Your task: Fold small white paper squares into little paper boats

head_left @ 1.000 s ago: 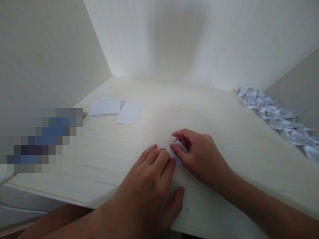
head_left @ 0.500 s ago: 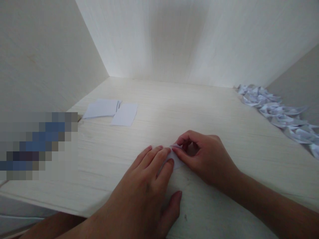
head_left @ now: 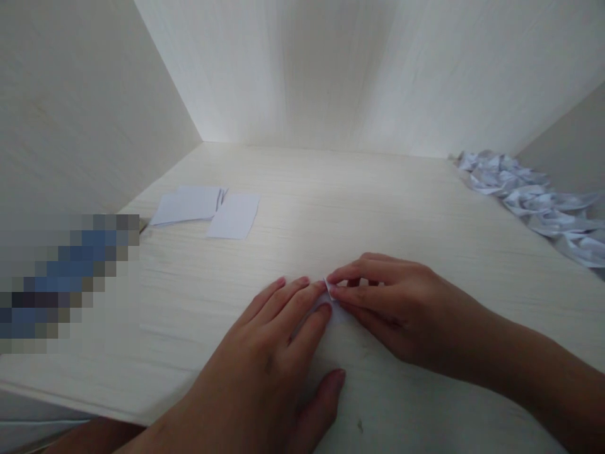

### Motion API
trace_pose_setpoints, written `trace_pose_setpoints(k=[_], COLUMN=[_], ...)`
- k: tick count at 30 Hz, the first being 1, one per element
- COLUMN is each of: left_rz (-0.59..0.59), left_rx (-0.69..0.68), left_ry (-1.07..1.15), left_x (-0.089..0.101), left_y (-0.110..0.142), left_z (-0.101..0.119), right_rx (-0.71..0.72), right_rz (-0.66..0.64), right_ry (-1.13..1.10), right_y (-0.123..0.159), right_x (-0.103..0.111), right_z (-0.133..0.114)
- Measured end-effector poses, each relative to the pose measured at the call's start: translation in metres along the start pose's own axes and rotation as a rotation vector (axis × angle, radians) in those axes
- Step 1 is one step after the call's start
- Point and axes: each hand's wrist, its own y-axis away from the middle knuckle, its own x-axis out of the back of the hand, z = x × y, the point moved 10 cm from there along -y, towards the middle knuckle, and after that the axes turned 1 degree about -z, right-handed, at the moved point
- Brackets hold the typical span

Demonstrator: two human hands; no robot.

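A small white piece of paper (head_left: 329,296) lies on the pale wooden table (head_left: 378,208), mostly hidden under my fingers. My left hand (head_left: 278,366) lies flat on it with fingers stretched out, pressing it down. My right hand (head_left: 397,302) pinches the paper's raised edge between thumb and fingers, its fingertips touching those of the left hand.
Flat white paper squares (head_left: 208,208) lie at the left rear of the table. A heap of folded white paper pieces (head_left: 539,202) runs along the right edge. Pale walls close in the back and both sides. A blurred patch covers the left edge.
My right hand has flattened and stretched toward the left, tightening its pinch on the paper's edge. The left hand has stayed pressed on the paper. The view has shifted slightly.
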Motion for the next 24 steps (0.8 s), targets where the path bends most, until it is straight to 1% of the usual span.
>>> trace_pose_setpoints(k=[6, 24], left_rz=[0.02, 0.028], left_rx=[-0.028, -0.029], left_ry=[-0.025, -0.068], left_x=[0.0018, -0.0021], left_y=[0.0033, 0.005], left_z=[-0.0012, -0.0004], right_rx=[-0.079, -0.075], right_rz=[-0.011, 0.014], right_ry=[-0.066, -0.078], right_y=[0.0004, 0.0001], right_x=[-0.0028, -0.0021], right_z=[0.0076, 0.0086])
